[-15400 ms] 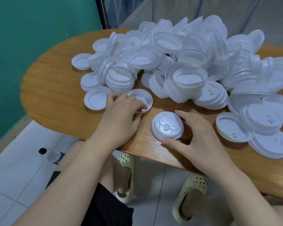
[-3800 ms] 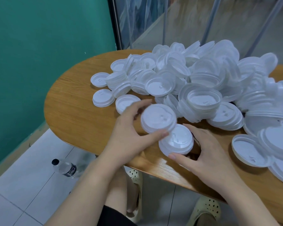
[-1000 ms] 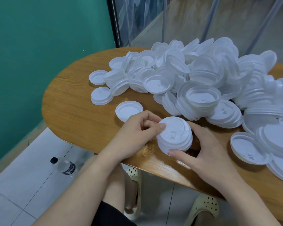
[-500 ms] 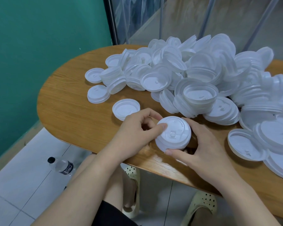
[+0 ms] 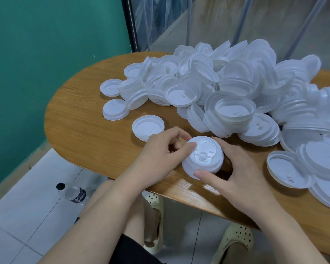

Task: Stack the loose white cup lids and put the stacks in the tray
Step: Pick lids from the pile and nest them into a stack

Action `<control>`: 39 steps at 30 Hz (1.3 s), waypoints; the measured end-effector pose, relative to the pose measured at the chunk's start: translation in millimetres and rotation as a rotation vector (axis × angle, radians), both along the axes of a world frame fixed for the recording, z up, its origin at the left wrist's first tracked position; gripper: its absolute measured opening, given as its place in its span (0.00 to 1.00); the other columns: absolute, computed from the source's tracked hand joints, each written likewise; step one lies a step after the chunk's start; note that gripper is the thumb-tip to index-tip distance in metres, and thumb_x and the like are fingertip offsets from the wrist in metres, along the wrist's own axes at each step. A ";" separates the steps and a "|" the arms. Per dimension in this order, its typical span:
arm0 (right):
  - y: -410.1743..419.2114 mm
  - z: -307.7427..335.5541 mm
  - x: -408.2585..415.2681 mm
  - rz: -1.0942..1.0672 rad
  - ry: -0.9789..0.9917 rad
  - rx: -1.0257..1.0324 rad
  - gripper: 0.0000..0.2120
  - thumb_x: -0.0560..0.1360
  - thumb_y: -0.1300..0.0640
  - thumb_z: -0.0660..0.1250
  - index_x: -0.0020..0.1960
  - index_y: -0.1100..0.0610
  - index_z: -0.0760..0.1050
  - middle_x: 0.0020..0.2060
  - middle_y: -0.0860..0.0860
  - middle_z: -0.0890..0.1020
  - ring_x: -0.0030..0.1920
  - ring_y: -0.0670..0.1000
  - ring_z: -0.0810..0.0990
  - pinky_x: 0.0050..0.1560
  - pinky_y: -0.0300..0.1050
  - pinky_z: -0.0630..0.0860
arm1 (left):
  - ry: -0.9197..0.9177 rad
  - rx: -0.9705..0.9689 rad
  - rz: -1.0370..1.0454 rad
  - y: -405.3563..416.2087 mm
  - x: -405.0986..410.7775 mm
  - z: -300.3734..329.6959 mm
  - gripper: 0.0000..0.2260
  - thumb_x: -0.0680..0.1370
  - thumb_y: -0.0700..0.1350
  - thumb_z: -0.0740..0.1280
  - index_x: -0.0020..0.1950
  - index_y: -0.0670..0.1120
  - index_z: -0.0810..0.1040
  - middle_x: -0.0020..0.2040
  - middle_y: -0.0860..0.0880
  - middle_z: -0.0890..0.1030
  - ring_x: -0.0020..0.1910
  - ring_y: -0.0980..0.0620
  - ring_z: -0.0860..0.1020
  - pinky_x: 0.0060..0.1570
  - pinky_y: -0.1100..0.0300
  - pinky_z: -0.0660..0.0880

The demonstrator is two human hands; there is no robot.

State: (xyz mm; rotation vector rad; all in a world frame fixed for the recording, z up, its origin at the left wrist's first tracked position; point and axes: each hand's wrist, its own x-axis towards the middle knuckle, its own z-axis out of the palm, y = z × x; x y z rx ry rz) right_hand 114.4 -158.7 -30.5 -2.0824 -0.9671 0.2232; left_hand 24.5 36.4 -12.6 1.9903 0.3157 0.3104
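A short stack of white cup lids stands near the front edge of the wooden table. My left hand pinches its left rim with thumb and curled fingers. My right hand cups the stack from the right, thumb on its near side. One upturned lid lies alone just left of my left hand. A big heap of loose lids covers the table's far and right parts. No tray shows in this view.
Larger lids lie at the right by my right wrist. A green wall runs along the left. A plastic bottle lies on the tiled floor below the table's edge, near my knees and sandals.
Over the last second both hands stay on the stack, which has turned slightly under them. Earlier, my left hand brought another lid onto it.
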 end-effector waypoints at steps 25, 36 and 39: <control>-0.8 12.1 -6.6 -0.014 0.045 -0.077 0.39 0.60 0.25 0.71 0.68 0.23 0.60 0.58 0.18 0.67 0.64 0.25 0.64 0.59 0.25 0.61 | 0.094 0.883 0.378 66.4 -16.4 -4.7 0.05 0.79 0.45 0.72 0.44 0.51 0.84 0.44 0.57 0.83 0.51 0.50 0.76 0.56 0.58 0.56; -1.8 4.8 -3.7 -0.036 0.042 -0.094 0.44 0.64 0.25 0.69 0.77 0.33 0.62 0.64 0.26 0.68 0.66 0.26 0.62 0.62 0.28 0.60 | -0.134 0.493 0.295 44.3 -10.5 -0.3 0.08 0.75 0.45 0.77 0.43 0.53 0.79 0.44 0.61 0.81 0.51 0.61 0.76 0.60 0.67 0.62; -2.2 2.3 -2.0 -0.037 0.040 -0.091 0.42 0.65 0.24 0.69 0.75 0.33 0.63 0.65 0.27 0.70 0.68 0.31 0.64 0.64 0.34 0.63 | -0.158 0.435 0.273 37.4 -9.0 1.5 0.11 0.73 0.44 0.79 0.41 0.54 0.78 0.43 0.61 0.81 0.51 0.59 0.77 0.59 0.60 0.67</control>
